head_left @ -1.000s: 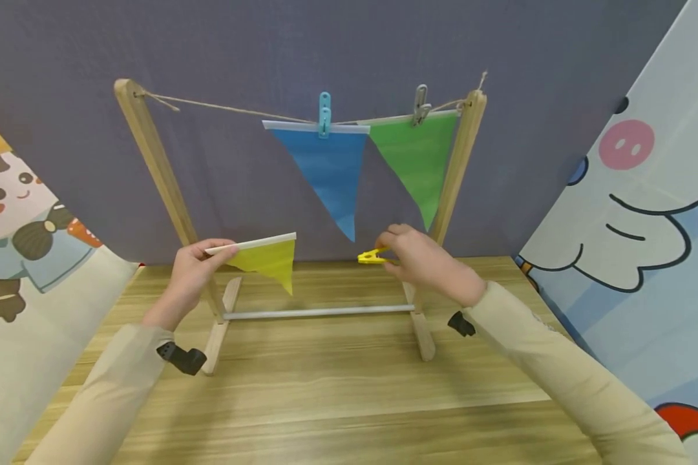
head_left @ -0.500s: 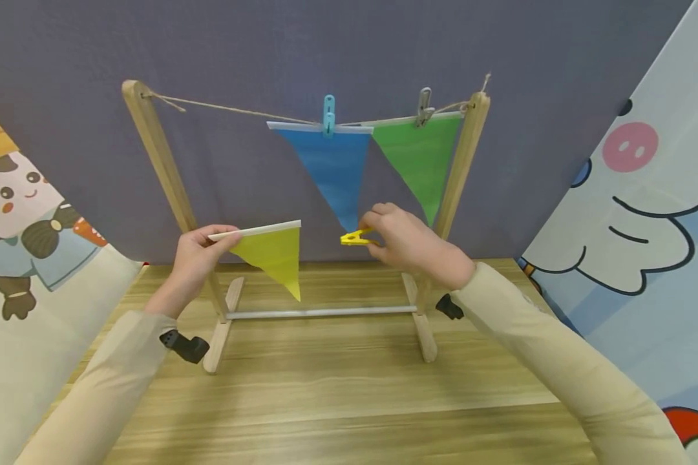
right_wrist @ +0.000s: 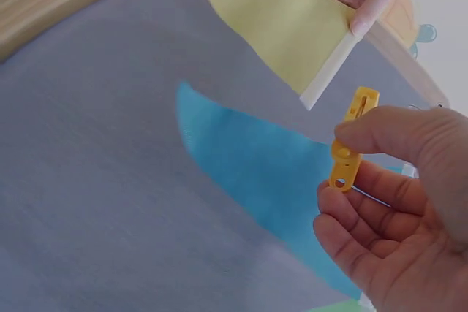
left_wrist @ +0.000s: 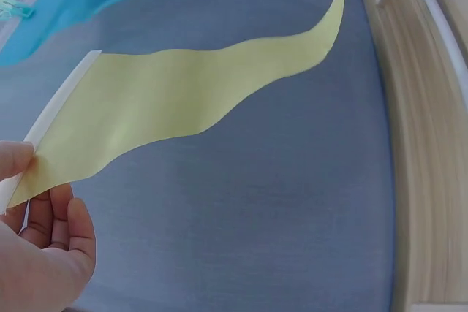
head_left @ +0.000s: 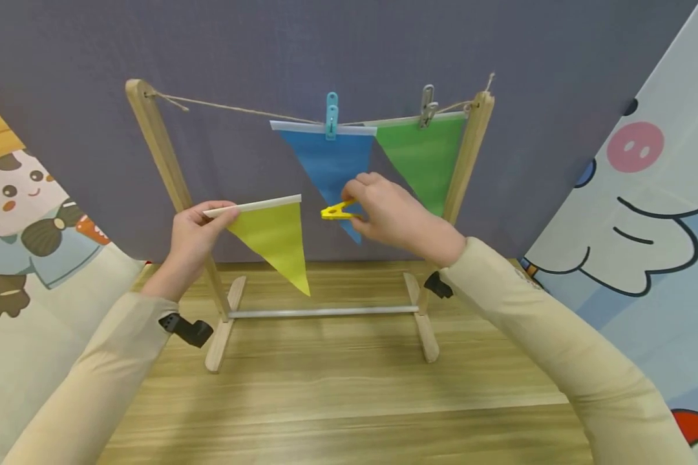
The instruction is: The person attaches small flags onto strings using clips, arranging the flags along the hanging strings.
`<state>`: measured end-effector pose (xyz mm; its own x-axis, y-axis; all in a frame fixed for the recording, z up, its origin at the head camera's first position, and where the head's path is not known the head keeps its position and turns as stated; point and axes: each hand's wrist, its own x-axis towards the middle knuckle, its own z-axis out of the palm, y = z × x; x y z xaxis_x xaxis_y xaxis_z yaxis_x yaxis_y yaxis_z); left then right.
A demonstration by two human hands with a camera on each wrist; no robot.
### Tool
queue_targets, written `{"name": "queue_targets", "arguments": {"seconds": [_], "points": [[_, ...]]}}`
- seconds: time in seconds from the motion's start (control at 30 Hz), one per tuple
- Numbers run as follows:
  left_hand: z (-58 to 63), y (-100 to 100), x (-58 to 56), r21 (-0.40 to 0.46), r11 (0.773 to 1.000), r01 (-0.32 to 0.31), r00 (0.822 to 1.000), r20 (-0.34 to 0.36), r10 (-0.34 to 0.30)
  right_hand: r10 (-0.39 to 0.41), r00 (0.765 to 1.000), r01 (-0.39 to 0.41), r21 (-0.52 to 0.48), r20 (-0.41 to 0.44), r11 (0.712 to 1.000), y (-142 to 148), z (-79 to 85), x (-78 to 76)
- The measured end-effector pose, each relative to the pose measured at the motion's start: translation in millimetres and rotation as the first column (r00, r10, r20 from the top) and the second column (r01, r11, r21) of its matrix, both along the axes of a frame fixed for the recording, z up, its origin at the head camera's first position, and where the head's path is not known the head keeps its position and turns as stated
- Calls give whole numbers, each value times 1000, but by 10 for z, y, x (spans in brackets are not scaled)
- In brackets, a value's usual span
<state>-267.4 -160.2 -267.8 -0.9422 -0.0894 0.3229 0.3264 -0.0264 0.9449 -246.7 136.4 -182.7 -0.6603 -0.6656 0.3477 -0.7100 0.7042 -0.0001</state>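
Observation:
My left hand (head_left: 193, 239) pinches the left end of the white top strip of a yellow triangular pennant (head_left: 274, 236), whose tip hangs down to the right. In the left wrist view the thumb lies over the strip. Between thumb and fingers, my right hand (head_left: 392, 213) holds a yellow clothespin (head_left: 336, 211), its nose pointing left towards the pennant's free corner. That hand overlaps the lower part of a blue pennant (head_left: 320, 155), held on the twine (head_left: 227, 108) by a light blue clothespin (head_left: 331, 116). Right of it hangs a green pennant (head_left: 424, 148) under a grey clothespin (head_left: 428, 106).
A wooden stand with a left post (head_left: 159, 148) and a right post (head_left: 468, 155) carries the twine. A white rod (head_left: 326, 312) joins its feet above the wooden table (head_left: 337, 381). Behind is a grey panel (head_left: 238, 51), with cartoon-printed sheets at both sides.
Both hands have risen, the left with the yellow pennant and the right with the yellow clothespin. The clothespin has also moved left, nearer the pennant. The hanging pennants stay on the twine.

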Motion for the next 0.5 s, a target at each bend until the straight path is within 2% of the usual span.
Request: {"name": "queue_targets", "arguments": {"seconds": [0.37,0.5], "points": [[164,87,8,118,992,-35,997,-58,42,43,998,-46,-51,-53,998,-129,199,-39],[205,110,8,151,987,-59,996,-52,68,74,993,-80,-64,-87,995,-162,250,-54]]}}
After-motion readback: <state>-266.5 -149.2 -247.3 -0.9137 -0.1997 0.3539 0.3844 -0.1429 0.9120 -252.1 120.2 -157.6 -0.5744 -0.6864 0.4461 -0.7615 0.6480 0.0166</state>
